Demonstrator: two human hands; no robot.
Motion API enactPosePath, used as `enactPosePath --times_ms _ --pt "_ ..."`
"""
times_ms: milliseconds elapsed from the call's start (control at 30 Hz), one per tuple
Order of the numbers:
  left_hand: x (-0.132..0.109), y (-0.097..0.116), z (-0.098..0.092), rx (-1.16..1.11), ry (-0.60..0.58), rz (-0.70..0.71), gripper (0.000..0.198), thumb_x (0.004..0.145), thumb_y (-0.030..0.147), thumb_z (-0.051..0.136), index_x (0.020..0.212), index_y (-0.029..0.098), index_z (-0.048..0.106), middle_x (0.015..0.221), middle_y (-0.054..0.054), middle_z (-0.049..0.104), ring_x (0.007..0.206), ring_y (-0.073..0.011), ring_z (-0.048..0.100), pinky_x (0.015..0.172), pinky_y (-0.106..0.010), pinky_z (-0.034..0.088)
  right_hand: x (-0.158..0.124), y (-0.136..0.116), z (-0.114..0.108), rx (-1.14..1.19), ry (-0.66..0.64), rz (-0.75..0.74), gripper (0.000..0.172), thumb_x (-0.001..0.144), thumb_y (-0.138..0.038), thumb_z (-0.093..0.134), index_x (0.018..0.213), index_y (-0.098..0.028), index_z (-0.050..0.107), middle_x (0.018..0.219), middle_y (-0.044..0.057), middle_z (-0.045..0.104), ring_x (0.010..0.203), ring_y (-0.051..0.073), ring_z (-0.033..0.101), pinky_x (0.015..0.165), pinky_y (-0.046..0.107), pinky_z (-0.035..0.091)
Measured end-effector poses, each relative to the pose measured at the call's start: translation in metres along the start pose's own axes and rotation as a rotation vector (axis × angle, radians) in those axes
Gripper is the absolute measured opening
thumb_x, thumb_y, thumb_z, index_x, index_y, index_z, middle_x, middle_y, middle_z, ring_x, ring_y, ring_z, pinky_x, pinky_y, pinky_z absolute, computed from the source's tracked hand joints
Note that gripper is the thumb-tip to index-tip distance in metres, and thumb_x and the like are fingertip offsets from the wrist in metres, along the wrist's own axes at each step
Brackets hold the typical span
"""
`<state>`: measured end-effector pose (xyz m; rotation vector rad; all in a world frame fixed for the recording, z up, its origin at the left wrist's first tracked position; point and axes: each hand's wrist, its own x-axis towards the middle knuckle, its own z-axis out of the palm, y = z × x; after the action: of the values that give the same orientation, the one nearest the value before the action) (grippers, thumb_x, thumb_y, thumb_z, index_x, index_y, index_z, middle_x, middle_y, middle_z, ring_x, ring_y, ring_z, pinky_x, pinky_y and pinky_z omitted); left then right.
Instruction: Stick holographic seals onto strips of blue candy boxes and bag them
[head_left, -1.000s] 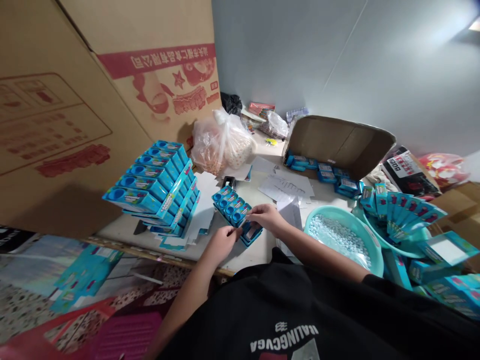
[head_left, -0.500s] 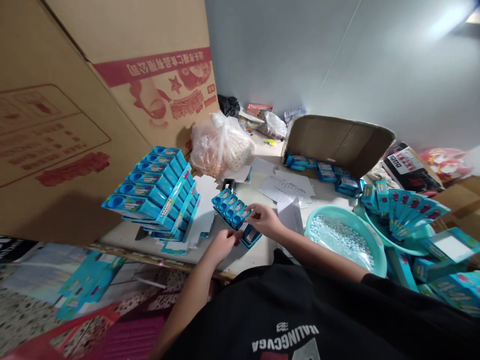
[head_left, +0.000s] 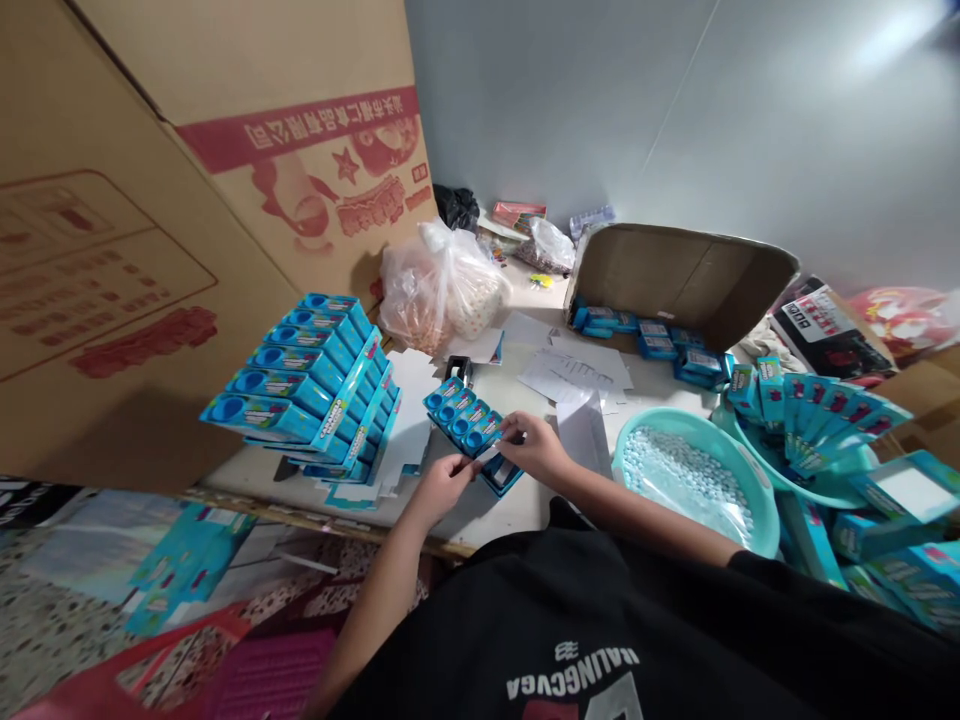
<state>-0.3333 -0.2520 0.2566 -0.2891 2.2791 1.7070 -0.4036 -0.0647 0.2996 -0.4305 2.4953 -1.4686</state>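
On the table in front of me lies a blue display box [head_left: 463, 418] with a row of small blue packs in it, their round blue ends facing up. My left hand [head_left: 448, 482] is closed at the box's near edge, fingertips pinched on a small white piece of card [head_left: 489, 454]. From the other side, my right hand [head_left: 529, 445] pinches the same white piece, with its fingers beside the last pack in the row. Whether the card is a loose piece or a flap, I cannot tell. The near end of the display box shows below my right hand.
Stacked filled blue display boxes [head_left: 315, 390] stand left, before a large carton [head_left: 322, 150]. Right are a turquoise basin [head_left: 766, 500] of pale blue candies and another basin [head_left: 840, 487] of blue packs. Behind lie plastic bags [head_left: 450, 285], papers [head_left: 574, 372] and an open cardboard box [head_left: 675, 275].
My left hand has moved slightly up toward my right hand. A white piece now shows between my fingertips. The display box has stayed in place.
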Motion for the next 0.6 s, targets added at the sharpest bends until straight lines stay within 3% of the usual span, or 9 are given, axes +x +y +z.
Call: enactPosePath --times_ms 167,300,467,533,600 --pt "0.000 0.003 0.005 -0.030 0.016 0.006 0.049 0.073 0.064 0.057 0.074 0.016 0.062 0.069 -0.003 0.063 0.072 -0.0199 0.056 0.071 -0.030 0.044 -0.003 -0.003 0.001 0.012 0.013 0.037 0.019 0.072 -0.017 0.065 0.090 -0.019 0.059 0.075 -0.001 0.069 0.069 0.014 0.063 0.064 0.023 0.045" --pt "0.005 -0.003 0.006 -0.023 0.005 -0.014 0.055 0.069 0.071 0.057 0.067 0.016 0.061 0.065 -0.004 0.062 0.069 -0.0196 0.056 0.069 -0.031 0.044 -0.001 -0.008 0.001 -0.150 0.014 0.019 0.016 0.068 -0.013 0.065 0.079 -0.020 0.055 0.073 -0.002 0.064 0.071 0.014 0.057 0.066 0.023 0.040" --pt "0.009 -0.028 0.015 0.071 0.031 -0.077 0.059 0.069 0.075 0.054 0.052 0.019 0.053 0.051 0.000 0.050 0.057 -0.0161 0.047 0.058 -0.028 0.035 0.016 0.001 -0.012 -0.267 -0.087 0.142 0.029 0.062 -0.025 0.078 0.065 -0.020 0.050 0.064 -0.004 0.053 0.064 0.013 0.047 0.058 0.023 0.031" --pt "0.007 -0.040 0.020 0.111 0.076 -0.102 0.060 0.067 0.077 0.053 0.048 0.020 0.046 0.046 0.002 0.042 0.052 -0.0151 0.043 0.054 -0.028 0.030 0.022 0.005 -0.017 -0.271 -0.153 0.207 0.032 0.063 -0.030 0.079 0.061 -0.020 0.049 0.055 -0.006 0.047 0.056 0.011 0.042 0.053 0.022 0.027" --pt "0.004 -0.050 0.024 0.125 0.125 -0.097 0.059 0.070 0.077 0.047 0.051 0.021 0.045 0.047 0.002 0.043 0.053 -0.0155 0.043 0.054 -0.028 0.029 0.023 0.006 -0.018 -0.275 -0.157 0.219 0.029 0.069 -0.030 0.075 0.063 -0.020 0.049 0.055 -0.006 0.046 0.054 0.010 0.041 0.052 0.022 0.026"
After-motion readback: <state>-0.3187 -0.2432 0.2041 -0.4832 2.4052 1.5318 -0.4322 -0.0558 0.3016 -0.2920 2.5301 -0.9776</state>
